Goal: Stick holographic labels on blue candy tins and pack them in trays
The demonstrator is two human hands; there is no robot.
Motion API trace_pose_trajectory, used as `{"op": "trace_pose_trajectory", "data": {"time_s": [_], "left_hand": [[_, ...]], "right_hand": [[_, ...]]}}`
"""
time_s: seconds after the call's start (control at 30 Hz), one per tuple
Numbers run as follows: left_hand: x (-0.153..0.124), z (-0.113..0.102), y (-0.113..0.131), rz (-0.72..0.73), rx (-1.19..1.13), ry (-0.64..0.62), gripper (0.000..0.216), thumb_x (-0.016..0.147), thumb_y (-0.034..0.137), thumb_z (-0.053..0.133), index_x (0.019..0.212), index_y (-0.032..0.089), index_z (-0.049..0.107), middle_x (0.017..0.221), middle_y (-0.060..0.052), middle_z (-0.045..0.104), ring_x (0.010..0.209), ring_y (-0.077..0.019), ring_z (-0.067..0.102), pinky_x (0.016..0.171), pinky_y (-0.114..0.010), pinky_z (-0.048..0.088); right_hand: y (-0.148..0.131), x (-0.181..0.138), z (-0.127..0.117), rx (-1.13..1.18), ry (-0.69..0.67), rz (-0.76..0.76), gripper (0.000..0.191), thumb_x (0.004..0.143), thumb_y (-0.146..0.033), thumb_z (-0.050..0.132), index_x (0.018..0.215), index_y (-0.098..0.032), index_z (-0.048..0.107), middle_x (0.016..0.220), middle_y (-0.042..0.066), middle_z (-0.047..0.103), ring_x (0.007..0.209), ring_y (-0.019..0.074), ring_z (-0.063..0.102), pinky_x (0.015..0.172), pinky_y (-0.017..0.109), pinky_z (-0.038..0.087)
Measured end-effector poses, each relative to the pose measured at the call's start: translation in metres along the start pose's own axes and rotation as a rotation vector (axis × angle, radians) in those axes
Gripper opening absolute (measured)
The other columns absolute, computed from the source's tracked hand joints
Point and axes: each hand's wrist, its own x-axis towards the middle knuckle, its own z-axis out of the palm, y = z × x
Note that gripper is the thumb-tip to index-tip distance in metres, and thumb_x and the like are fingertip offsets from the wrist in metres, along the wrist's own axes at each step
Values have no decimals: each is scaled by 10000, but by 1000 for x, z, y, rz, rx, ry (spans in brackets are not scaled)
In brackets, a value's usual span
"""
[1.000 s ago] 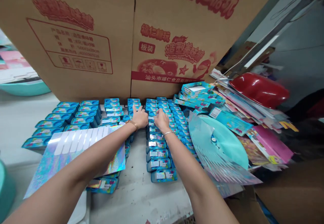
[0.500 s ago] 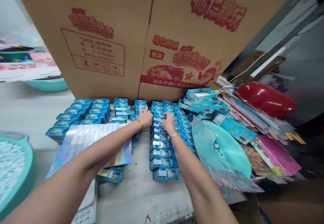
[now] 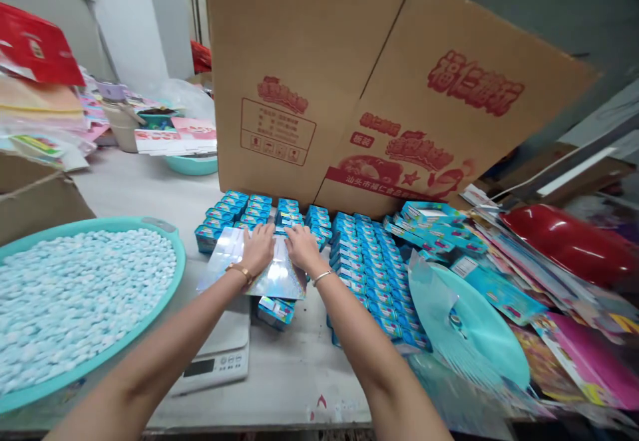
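Rows of small blue boxes (image 3: 367, 255) lie on the white table in front of a big cardboard carton (image 3: 349, 88). A shiny holographic sheet (image 3: 279, 278) covers part of the left rows. My left hand (image 3: 258, 248) rests on this sheet with its fingers spread flat. Beside it, my right hand (image 3: 302, 247) lies with fingers curved down over the sheet's far edge and the boxes there. Whether either hand grips a box, I cannot make out.
A teal basin (image 3: 164, 294) full of small white pellets stands at the left. A white digital scale (image 3: 219, 351) sits near the table's front edge. A teal fan-shaped stack (image 3: 474, 321), printed cards and a red glossy piece (image 3: 569, 241) crowd the right side.
Both hands have drawn back and leftward from the middle rows onto the holographic sheet. The view has swung left and pulled away, which brings the basin and scale into sight.
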Motion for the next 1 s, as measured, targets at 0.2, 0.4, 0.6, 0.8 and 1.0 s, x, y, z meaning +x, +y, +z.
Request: {"op": "trace_pose_trajectory", "data": {"time_s": [0.2,0.4,0.6,0.8,1.0], "left_hand": [[-5,11,-4,13,-52,9,315,976,284,410,1207,239,619,1309,-126,626,1396,-316,400,1167,-654,133],[-8,9,-4,7,-75,31,285,983,288,401,1172,239,609,1191,-122,629,1234,-291,516,1183,-611,132],[-9,9,-3,8,-73,48,268,988,306,403,1147,231,605,1166,-120,620,1169,-292,532,1171,-615,145],[-8,10,-4,9,-75,57,254,993,294,391,1135,230,592,1161,-121,620,1156,-289,537,1167,-615,153],[-7,14,-5,27,-70,78,230,985,286,416,1118,217,591,1139,-119,620,1137,-299,536,1152,-636,163]], "right_hand": [[-4,1,15,-183,-66,37,209,986,-272,485,1037,-208,677,1094,110,632,1022,257,544,851,361,379],[-3,-15,9,-273,-47,-53,272,1019,-274,407,1172,-224,628,1096,101,634,1037,252,533,892,363,349],[-6,-27,13,-325,-18,-118,367,1013,-194,359,1341,-185,521,1214,128,609,1099,266,499,951,391,350],[-5,-35,21,-350,-12,-131,380,999,-161,383,1363,-165,495,1350,141,549,1237,265,442,1014,386,354],[-8,-41,21,-349,2,-133,319,988,-166,423,1277,-174,559,1212,138,607,1124,262,502,958,377,388]]}}
